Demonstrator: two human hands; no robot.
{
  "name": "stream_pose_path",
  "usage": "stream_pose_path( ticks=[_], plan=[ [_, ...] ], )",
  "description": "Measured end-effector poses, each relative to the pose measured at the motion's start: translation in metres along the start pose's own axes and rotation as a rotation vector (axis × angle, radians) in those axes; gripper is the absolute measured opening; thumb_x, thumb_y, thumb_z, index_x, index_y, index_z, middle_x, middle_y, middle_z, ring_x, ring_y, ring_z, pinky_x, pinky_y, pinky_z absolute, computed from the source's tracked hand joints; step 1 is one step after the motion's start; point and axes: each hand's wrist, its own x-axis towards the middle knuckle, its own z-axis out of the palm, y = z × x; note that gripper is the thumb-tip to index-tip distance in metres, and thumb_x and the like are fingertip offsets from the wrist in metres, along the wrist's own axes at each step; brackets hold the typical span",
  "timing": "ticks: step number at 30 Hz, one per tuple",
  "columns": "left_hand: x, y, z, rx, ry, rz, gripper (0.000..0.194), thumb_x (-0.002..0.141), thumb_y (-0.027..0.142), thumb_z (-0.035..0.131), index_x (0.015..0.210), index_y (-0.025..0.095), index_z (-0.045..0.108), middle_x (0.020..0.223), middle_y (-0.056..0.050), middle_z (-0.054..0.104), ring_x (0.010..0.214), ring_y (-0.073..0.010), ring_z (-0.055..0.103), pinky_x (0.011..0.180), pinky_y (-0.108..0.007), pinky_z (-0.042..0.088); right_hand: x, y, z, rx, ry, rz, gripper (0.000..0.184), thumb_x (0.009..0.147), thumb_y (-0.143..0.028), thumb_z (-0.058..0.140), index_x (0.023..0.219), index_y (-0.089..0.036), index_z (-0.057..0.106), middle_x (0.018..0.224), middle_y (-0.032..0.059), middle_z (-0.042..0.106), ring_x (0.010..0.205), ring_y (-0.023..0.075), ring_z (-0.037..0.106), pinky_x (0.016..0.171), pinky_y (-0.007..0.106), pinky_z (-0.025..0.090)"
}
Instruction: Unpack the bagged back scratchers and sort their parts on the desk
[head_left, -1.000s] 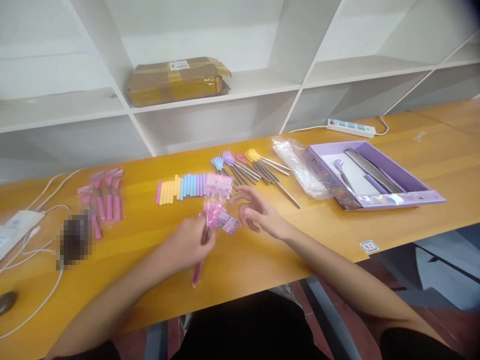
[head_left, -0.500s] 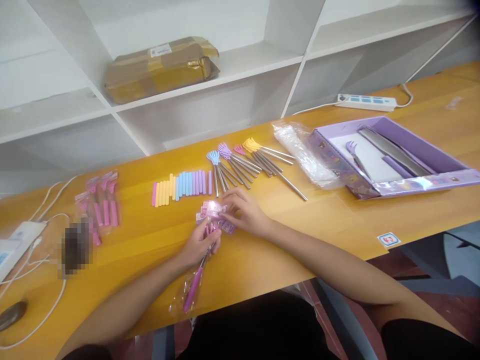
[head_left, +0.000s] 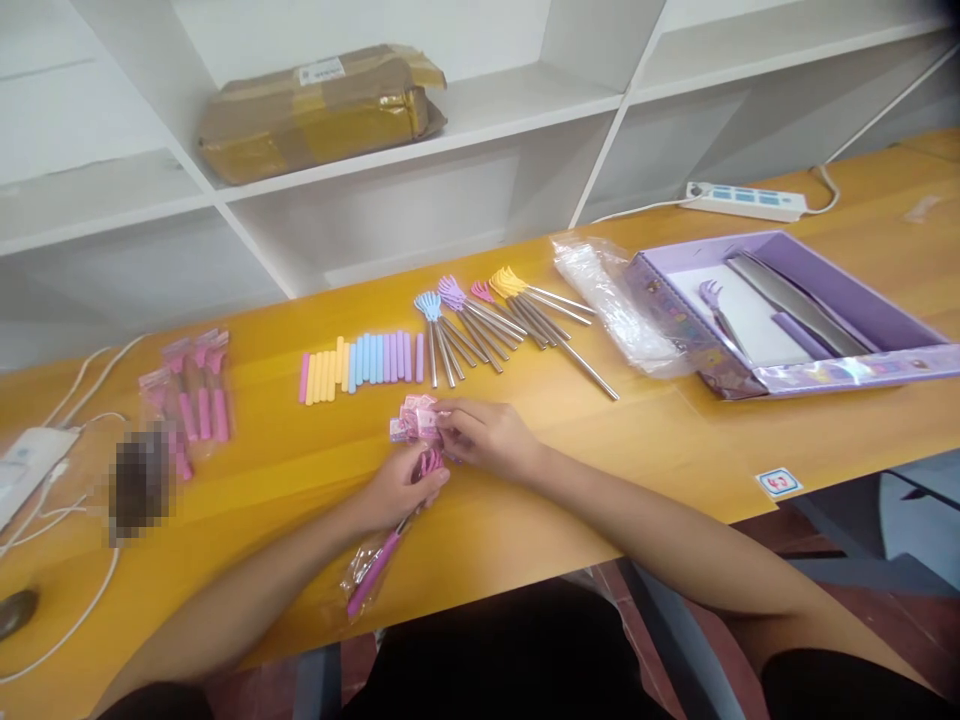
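Observation:
My left hand (head_left: 405,487) is closed around a pink back scratcher (head_left: 373,575) in a clear plastic bag (head_left: 358,562), just below its claw head. Its pink handle slants down towards the table's front edge. My right hand (head_left: 487,437) pinches the bag's upper end, beside the claw. Several small pink-and-white printed cards (head_left: 411,412) lie under and beside my fingertips, partly hidden. Beyond my hands, metal-stemmed scratchers with blue claws (head_left: 429,308), purple claws (head_left: 451,292) and yellow claws (head_left: 508,282) lie fanned out. A row of coloured handle sleeves (head_left: 364,362) lies to their left.
Bagged pink scratchers (head_left: 201,395) lie at the left, near a blurred dark patch, white cables and a mouse (head_left: 16,612). A purple box (head_left: 757,375) and a pack of clear bags (head_left: 615,310) are at the right. Behind stand white shelves with a taped parcel (head_left: 322,120).
The bagged scratcher's handle end has swung to the left and tilted more. My right fingers have closed in on the bag's upper end. The view has shifted slightly.

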Motion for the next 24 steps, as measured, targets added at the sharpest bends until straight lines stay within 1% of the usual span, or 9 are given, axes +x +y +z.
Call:
stream_pose_path(
  ticks=[4,7,10,12,13,15,17,19,24],
  plan=[
    [-0.001,0.0,0.0,0.03,-0.038,0.0,0.036,0.105,0.053,0.062,0.093,0.02,0.053,0.065,0.004,0.059,0.053,-0.0117,0.05,0.055,-0.026,0.042,0.003,-0.003,-0.003,-0.024,-0.041,0.065,0.019,0.09,-0.007,0.064,0.1,-0.023,0.065,0.114,0.0045,0.084,0.083,0.016,0.078,0.065,0.026,0.056],
    [-0.001,0.0,-0.001,-0.048,-0.08,-0.009,0.038,0.106,0.056,0.061,0.105,0.019,0.054,0.066,0.005,0.058,0.053,-0.0113,0.049,0.054,-0.025,0.041,0.006,-0.001,-0.009,0.096,-0.042,0.178,0.017,0.089,-0.009,0.065,0.097,-0.024,0.065,0.105,0.0052,0.082,0.078,0.016,0.075,0.065,0.027,0.056],
    [-0.001,0.0,-0.002,-0.131,-0.094,-0.001,0.04,0.106,0.056,0.061,0.115,0.018,0.054,0.065,0.006,0.057,0.052,-0.0105,0.046,0.053,-0.024,0.039,0.007,0.005,-0.016,0.26,-0.002,0.347,0.009,0.095,-0.014,0.062,0.096,-0.024,0.062,0.091,0.0041,0.078,0.067,0.0146,0.069,0.063,0.027,0.055],
    [-0.001,0.0,-0.002,-0.172,-0.105,0.003,0.04,0.106,0.055,0.062,0.118,0.018,0.055,0.065,0.007,0.056,0.052,-0.0098,0.045,0.053,-0.024,0.038,0.006,0.01,-0.018,0.312,-0.082,0.402,0.006,0.102,-0.02,0.059,0.106,-0.023,0.062,0.085,0.0019,0.076,0.064,0.0151,0.069,0.062,0.027,0.054],
    [0.0,-0.001,-0.002,-0.195,-0.113,0.001,0.04,0.106,0.055,0.062,0.12,0.017,0.054,0.065,0.007,0.055,0.052,-0.0096,0.045,0.053,-0.023,0.038,0.005,0.011,-0.018,0.309,-0.147,0.396,0.012,0.104,-0.026,0.062,0.116,-0.023,0.063,0.084,0.0017,0.076,0.064,0.0161,0.07,0.061,0.027,0.053],
    [0.001,-0.001,-0.003,-0.245,-0.126,-0.006,0.042,0.107,0.055,0.061,0.123,0.018,0.053,0.066,0.007,0.054,0.052,-0.0093,0.044,0.053,-0.023,0.037,0.004,0.012,-0.015,0.265,-0.268,0.347,0.042,0.103,-0.041,0.072,0.138,-0.022,0.057,0.092,0.0044,0.078,0.069,0.0198,0.073,0.063,0.029,0.054],
    [0.002,-0.001,-0.004,-0.285,-0.129,-0.01,0.044,0.107,0.056,0.06,0.126,0.017,0.053,0.066,0.007,0.054,0.052,-0.0091,0.044,0.053,-0.023,0.037,0.003,0.011,-0.011,0.201,-0.302,0.307,0.065,0.098,-0.048,0.079,0.15,-0.021,0.051,0.103,0.0091,0.079,0.076,0.0238,0.076,0.066,0.032,0.057],
    [0.003,-0.002,-0.006,-0.312,-0.127,-0.013,0.048,0.107,0.057,0.06,0.132,0.017,0.051,0.065,0.007,0.054,0.052,-0.0091,0.044,0.053,-0.023,0.037,0.001,0.009,-0.007,0.167,-0.278,0.29,0.062,0.1,-0.046,0.076,0.151,-0.021,0.05,0.109,0.0115,0.079,0.08,0.025,0.078,0.069,0.034,0.059],
    [0.003,-0.004,-0.006,-0.315,-0.148,0.006,0.054,0.107,0.057,0.06,0.14,0.015,0.049,0.064,0.007,0.054,0.052,-0.0094,0.043,0.053,-0.022,0.035,-0.004,0.009,-0.002,0.21,-0.155,0.323,0.033,0.108,-0.033,0.061,0.139,-0.023,0.052,0.112,0.0105,0.076,0.078,0.0196,0.075,0.069,0.033,0.062]
  ],
)
